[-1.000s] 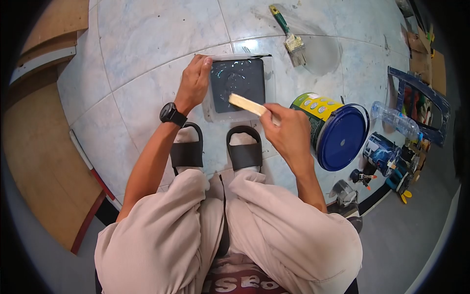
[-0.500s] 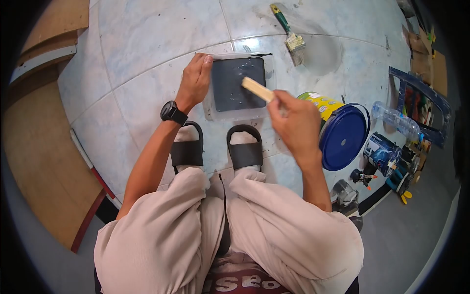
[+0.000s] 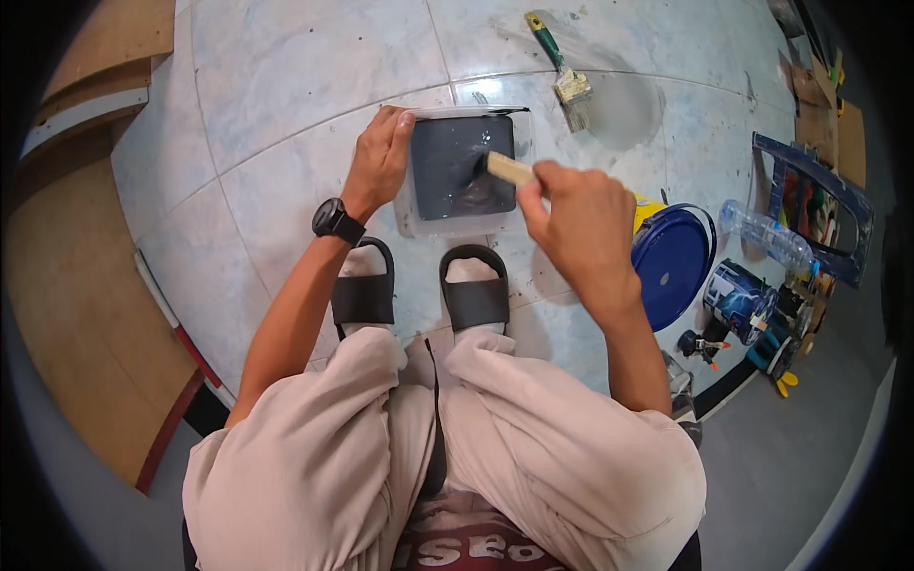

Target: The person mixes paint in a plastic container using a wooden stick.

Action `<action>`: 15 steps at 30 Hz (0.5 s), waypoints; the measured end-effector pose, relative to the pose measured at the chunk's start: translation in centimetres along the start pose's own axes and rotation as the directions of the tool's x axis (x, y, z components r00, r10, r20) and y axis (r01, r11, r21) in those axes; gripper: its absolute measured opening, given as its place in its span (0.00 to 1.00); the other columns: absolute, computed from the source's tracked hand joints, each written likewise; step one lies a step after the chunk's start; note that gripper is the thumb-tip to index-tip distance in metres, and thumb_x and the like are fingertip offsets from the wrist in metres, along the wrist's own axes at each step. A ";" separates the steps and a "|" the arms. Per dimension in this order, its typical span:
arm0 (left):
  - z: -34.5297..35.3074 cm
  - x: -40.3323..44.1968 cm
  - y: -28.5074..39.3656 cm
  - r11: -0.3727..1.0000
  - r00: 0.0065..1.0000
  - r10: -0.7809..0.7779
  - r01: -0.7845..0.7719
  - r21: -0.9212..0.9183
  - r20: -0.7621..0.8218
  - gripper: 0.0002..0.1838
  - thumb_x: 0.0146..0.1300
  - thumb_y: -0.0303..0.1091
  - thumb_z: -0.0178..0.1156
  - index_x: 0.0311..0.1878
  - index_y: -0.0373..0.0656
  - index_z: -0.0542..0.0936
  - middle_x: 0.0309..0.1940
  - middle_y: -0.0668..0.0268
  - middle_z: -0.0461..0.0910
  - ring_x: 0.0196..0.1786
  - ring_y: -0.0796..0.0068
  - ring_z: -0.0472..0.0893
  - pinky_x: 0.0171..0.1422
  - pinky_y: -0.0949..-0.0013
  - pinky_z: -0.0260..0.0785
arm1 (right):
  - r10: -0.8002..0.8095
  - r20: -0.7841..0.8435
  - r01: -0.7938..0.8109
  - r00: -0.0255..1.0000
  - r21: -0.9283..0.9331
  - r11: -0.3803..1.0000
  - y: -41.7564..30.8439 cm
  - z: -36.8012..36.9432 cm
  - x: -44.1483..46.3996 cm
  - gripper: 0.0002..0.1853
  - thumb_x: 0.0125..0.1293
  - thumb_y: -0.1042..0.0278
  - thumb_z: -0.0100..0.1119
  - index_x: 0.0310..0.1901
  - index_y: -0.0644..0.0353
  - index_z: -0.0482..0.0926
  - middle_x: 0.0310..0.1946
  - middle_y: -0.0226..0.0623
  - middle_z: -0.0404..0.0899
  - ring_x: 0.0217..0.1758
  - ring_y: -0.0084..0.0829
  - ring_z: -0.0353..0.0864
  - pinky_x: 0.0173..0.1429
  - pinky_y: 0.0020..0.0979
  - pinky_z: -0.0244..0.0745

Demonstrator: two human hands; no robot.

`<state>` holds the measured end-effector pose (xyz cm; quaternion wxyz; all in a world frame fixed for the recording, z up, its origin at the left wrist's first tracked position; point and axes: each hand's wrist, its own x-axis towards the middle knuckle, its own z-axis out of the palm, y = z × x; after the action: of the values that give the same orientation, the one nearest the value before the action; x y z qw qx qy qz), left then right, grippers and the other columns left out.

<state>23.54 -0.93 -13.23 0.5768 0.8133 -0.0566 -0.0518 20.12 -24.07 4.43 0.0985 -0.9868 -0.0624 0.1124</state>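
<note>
A clear plastic container [image 3: 433,226] stands on the tiled floor, with dark grey liquid [image 3: 447,162] inside it. My left hand [image 3: 379,157], with a black watch at the wrist, grips the container's left side near its far corner. A pale wooden stick [image 3: 509,169] is held in my right hand [image 3: 583,214], over the container's right side. The stick's far end dips into the liquid, where the surface looks swirled.
A green-handled brush [image 3: 562,71] lies beyond the container. At right are a bucket with a blue lid [image 3: 671,266], a plastic bottle [image 3: 766,233], a blue can [image 3: 738,297] and a dark blue frame [image 3: 838,205]. Wooden boards [image 3: 95,314] are at left.
My right hand has moved right and slightly away from me with the stick, now covering more of the bucket. The swirl in the liquid has shifted. My left hand stays on the container.
</note>
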 end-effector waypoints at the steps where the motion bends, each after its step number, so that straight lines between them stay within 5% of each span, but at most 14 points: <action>1: 0.1 0.1 -0.1 1.000 1.000 0.025 -0.025 -0.001 -0.012 0.21 0.87 0.40 0.47 0.54 0.29 0.81 0.50 0.47 0.81 0.50 0.45 0.82 0.58 0.57 0.73 | -0.029 -0.020 0.029 0.999 0.009 1.000 0.3 0.5 0.6 0.10 0.67 0.61 0.66 0.31 0.57 0.86 0.22 0.46 0.86 0.26 0.49 0.89 0.33 0.50 0.80; 5: 0.0 0.2 0.0 1.000 1.000 0.013 -0.013 0.016 -0.009 0.21 0.87 0.41 0.47 0.54 0.30 0.81 0.49 0.47 0.81 0.49 0.45 0.82 0.57 0.57 0.73 | -0.142 0.135 0.136 0.981 0.056 0.989 -2.5 0.5 -0.1 0.10 0.68 0.61 0.66 0.33 0.57 0.87 0.21 0.49 0.83 0.25 0.54 0.85 0.34 0.53 0.78; 12: 0.2 0.3 -0.3 0.999 0.999 0.043 -0.043 -0.010 -0.023 0.22 0.87 0.42 0.46 0.54 0.30 0.82 0.47 0.47 0.80 0.47 0.44 0.81 0.57 0.56 0.73 | -0.072 -0.015 0.072 0.997 0.028 0.997 -0.9 0.8 0.8 0.10 0.67 0.60 0.67 0.34 0.56 0.86 0.20 0.46 0.83 0.25 0.53 0.85 0.32 0.52 0.76; 15: 0.0 0.4 -0.1 1.000 1.000 0.017 -0.017 0.020 -0.009 0.22 0.87 0.41 0.46 0.54 0.30 0.82 0.46 0.47 0.80 0.47 0.44 0.81 0.57 0.56 0.73 | -0.129 0.078 0.127 0.989 0.029 0.991 -1.8 0.6 -0.4 0.10 0.67 0.60 0.67 0.32 0.57 0.86 0.23 0.46 0.86 0.27 0.50 0.89 0.33 0.52 0.81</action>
<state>23.90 -0.92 -13.38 0.5694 0.8186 -0.0613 -0.0426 19.43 -22.31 4.33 0.1149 -0.9742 -0.1280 0.1460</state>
